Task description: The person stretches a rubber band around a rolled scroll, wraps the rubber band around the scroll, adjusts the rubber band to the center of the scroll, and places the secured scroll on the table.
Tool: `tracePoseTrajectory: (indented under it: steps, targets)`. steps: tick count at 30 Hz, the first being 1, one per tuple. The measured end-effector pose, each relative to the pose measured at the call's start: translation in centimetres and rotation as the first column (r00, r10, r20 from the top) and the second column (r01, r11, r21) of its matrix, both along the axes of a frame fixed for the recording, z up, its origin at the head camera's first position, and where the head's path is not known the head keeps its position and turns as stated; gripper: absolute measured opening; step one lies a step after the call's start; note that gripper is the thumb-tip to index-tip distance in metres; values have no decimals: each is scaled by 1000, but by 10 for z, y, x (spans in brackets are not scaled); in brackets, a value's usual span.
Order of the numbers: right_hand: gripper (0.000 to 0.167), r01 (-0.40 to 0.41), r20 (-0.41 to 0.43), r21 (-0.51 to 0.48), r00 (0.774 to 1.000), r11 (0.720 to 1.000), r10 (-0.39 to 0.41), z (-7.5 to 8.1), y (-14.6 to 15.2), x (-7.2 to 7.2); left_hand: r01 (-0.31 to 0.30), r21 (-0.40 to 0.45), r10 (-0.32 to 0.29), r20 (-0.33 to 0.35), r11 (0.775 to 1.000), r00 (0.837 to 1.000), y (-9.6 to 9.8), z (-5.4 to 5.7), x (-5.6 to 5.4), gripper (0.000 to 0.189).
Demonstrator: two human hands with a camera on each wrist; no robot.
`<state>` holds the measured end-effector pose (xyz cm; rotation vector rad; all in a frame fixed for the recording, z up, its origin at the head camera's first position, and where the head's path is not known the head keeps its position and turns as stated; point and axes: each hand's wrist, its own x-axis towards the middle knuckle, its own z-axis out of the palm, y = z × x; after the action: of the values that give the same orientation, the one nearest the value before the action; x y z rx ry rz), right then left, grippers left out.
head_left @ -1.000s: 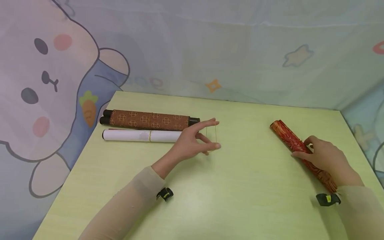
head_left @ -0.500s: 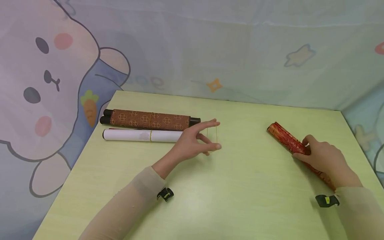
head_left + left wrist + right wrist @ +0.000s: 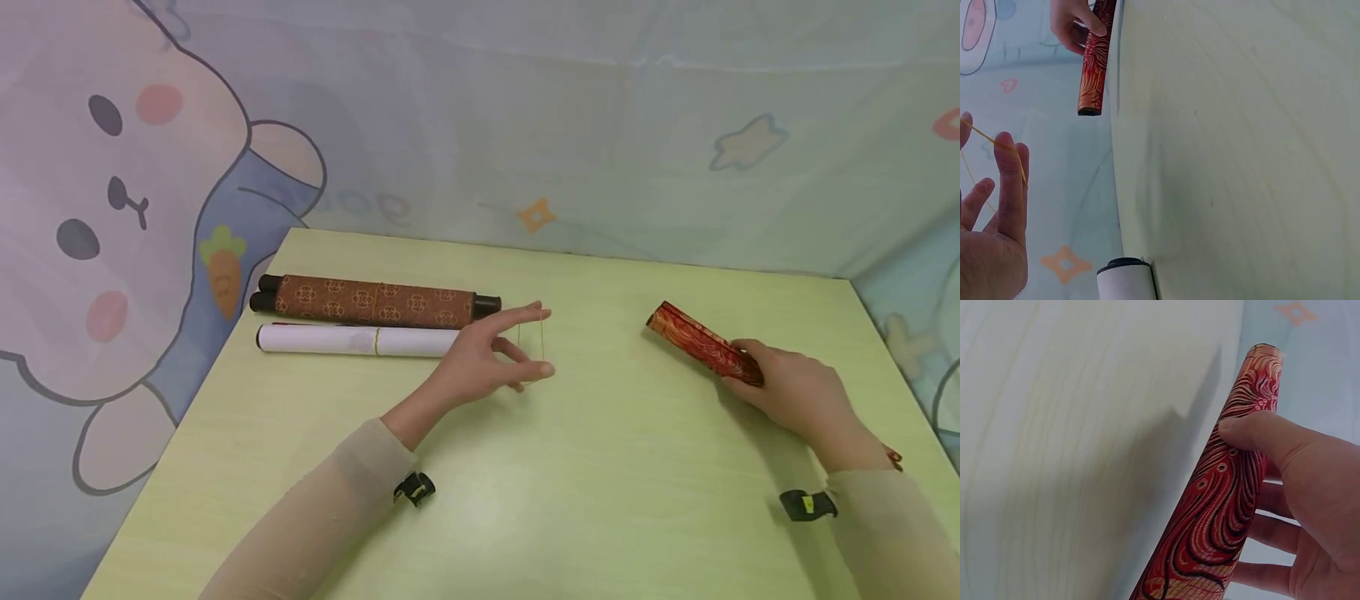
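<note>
My left hand has its fingers spread, with a thin yellow rubber band stretched round the thumb and fingertips. It hovers by the right end of a white rolled scroll. At the right, my right hand grips a rolled-up red and gold patterned scroll, its far end angled toward the back left. In the right wrist view the thumb lies across the near face of this red scroll, fingers behind it. Its shadow falls apart from it on the table.
Behind the white scroll lies a brown patterned scroll with black rod ends. A rubber band circles the white scroll. The pale yellow-green table ends at the back against a printed cloth.
My right hand has lifted the red scroll and shifted it left, turning it to a flatter slant. The left hand keeps its place with the band stretched.
</note>
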<state>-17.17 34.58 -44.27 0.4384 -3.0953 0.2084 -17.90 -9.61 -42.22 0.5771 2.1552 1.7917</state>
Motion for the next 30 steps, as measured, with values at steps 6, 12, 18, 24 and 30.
tracePoseTrajectory:
  steps: [6, 12, 18, 24, 30]
  targets:
    - [61, -70, -118, -4, 991, 998, 69, 3, -11, 3, -1, -5, 1, -13, 1000, 1000, 1, -1, 0, 70]
    - [64, -130, -202, -37, 972, 991, 120, 6, -23, 5, 1, -16, -1, -30, 1000, 1000, 2, 0, 2, 71]
    - [68, -225, -296, -76, 935, 971, 193, 11, -39, 7, 9, -17, -10, -46, 1000, 999, 4, 1, 2, 72]
    - [67, -320, -364, -113, 894, 941, 260, 18, -58, 8, 1, -32, -3, -58, 999, 998, 5, 3, 3, 73]
    - [63, -406, -440, -137, 842, 904, 312, 23, -75, 10, -17, -48, 14, -75, 999, 997, 8, 5, 2, 74]
